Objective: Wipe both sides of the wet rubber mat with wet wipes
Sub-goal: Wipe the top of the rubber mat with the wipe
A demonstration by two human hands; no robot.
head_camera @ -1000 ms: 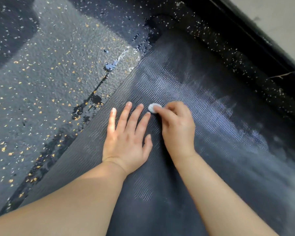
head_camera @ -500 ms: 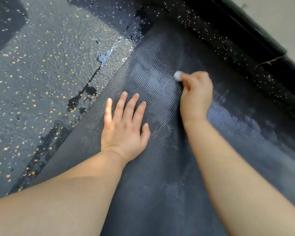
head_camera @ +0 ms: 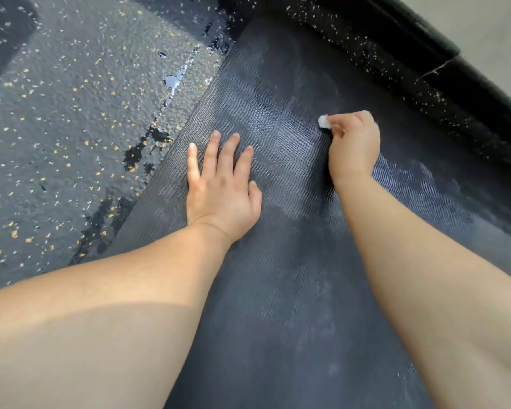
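A dark ribbed rubber mat (head_camera: 278,290) lies flat on the floor and fills the middle and right of the head view, shiny with wet streaks. My left hand (head_camera: 219,184) rests flat on it with straight, spread fingers, near its left edge. My right hand (head_camera: 353,146) is further away and to the right, fingers curled round a small bunched white wet wipe (head_camera: 323,121) pressed onto the mat. Only a corner of the wipe shows past my fingers.
Speckled dark flooring (head_camera: 71,128) with water puddles (head_camera: 171,81) borders the mat on the left. A black raised kerb or baseboard (head_camera: 425,84) runs diagonally along the far right, with a pale wall surface (head_camera: 484,22) beyond it.
My right hand has carried the wipe from beside my left fingertips away and to the right across the mat. My left hand has stayed flat on the mat.
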